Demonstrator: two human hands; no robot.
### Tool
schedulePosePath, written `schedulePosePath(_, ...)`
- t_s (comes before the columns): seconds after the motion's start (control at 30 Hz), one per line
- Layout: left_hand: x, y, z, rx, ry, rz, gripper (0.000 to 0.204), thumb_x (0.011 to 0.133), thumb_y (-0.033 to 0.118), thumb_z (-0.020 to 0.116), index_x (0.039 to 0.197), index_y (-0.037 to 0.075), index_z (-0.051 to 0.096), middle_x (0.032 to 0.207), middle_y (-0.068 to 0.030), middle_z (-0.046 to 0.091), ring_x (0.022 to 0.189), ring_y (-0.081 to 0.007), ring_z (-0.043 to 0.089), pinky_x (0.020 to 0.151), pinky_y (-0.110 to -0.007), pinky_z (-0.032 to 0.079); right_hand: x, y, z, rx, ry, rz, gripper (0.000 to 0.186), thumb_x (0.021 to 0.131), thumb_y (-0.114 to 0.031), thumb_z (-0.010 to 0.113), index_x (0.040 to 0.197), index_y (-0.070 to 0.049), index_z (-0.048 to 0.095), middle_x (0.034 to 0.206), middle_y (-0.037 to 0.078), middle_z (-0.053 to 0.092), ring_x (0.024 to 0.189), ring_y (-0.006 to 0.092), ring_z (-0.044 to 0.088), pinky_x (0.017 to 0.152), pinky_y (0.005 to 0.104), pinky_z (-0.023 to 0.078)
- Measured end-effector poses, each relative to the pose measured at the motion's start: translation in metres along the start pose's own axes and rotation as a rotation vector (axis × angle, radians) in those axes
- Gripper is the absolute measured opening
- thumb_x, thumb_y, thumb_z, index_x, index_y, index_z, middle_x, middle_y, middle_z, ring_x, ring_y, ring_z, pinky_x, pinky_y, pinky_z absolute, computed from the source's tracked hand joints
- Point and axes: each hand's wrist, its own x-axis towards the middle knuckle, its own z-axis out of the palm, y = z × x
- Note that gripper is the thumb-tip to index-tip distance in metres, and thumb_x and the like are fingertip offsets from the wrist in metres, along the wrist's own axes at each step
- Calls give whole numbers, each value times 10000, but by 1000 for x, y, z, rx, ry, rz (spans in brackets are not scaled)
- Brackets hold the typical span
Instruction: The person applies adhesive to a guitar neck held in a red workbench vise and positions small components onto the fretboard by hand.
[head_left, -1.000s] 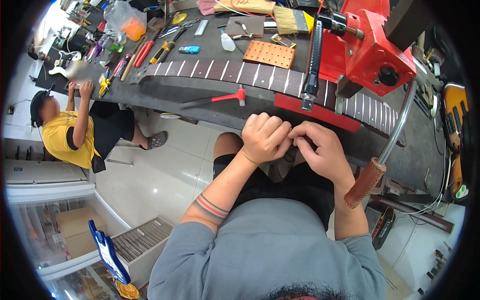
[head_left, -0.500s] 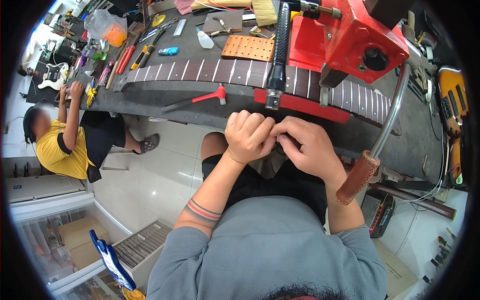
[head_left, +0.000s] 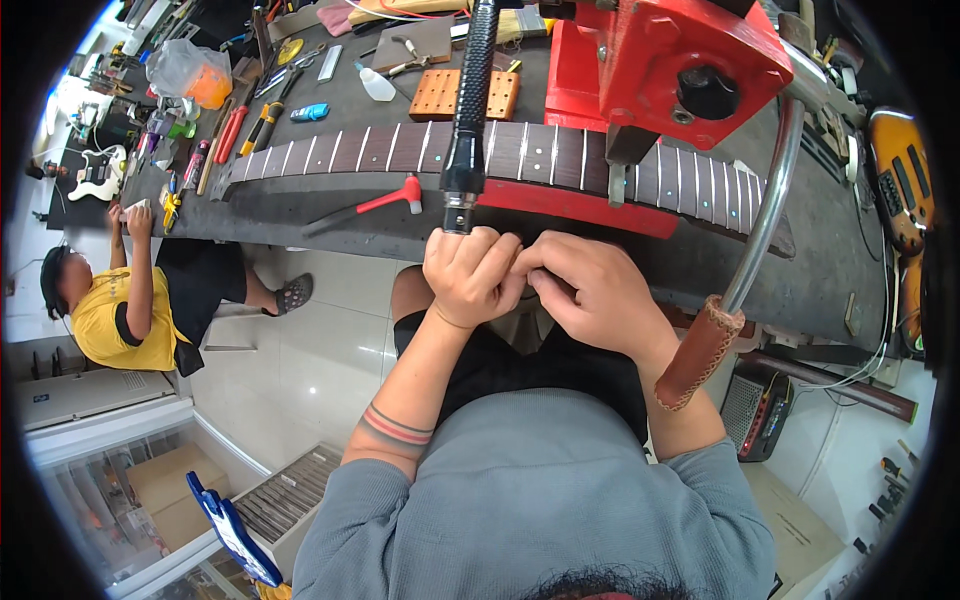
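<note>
My left hand [head_left: 472, 265] is curled closed, touching the fingertips of my right hand [head_left: 575, 290], whose fingers are bent in a pinch. Whatever lies between them is hidden or too small to make out. Both are just in front of the workbench edge. Behind them a dark guitar fretboard [head_left: 400, 150] with pale fret lines lies beside a red hammer [head_left: 408, 194] and over a red block [head_left: 580, 208]. A black jointed tool [head_left: 466, 130] hangs just above my left hand. A red press [head_left: 665, 75] stands over the fretboard, with a leather-gripped lever [head_left: 700, 350] at the right.
Pliers [head_left: 232, 130], a wooden hole block [head_left: 440, 95], a white bottle [head_left: 375, 85] and other tools cover the bench [head_left: 285, 215]. An orange guitar [head_left: 895, 180] stands at right. A person in yellow [head_left: 120, 320] works at left; an open drawer [head_left: 280, 495] is lower left.
The whole view has shifted slightly leftward. The black jointed tool now appears further left along the fretboard, above my left hand. My hands remain closed together.
</note>
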Motion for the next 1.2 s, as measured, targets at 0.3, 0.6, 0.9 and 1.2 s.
schedulePosePath(0.3,1,0,0,-17,9,0,159,748,148,765,897,102,734,794,-27,583,661,-242,506,637,-392,352,-2,2,0,-4,1,-15,78,954,-87,656,1029,-99,675,934,91,670,856,329,690,732,469,540)
schedulePosePath(0.6,3,1,3,-36,23,9,150,751,145,765,888,100,725,784,-28,579,660,-241,506,631,-390,351,-3,3,0,-15,-2,-30,75,954,-76,646,1025,-90,662,940,99,669,866,333,692,742,473,546)
schedulePosePath(0.9,4,0,-3,-23,10,-7,154,764,164,784,897,105,734,810,-28,588,682,-245,518,643,-390,366,1,0,1,-23,11,-54,105,954,-68,645,1052,-85,677,938,97,668,853,331,688,739,465,543)
schedulePosePath(1.2,52,-45,-65,-10,407,-62,202,914,-16,728,1104,53,715,977,-68,622,884,-192,583,790,-342,464,-4,3,3,-180,7,-206,169,876,11,694,1024,-71,687,885,90,640,782,311,676,685,441,531)
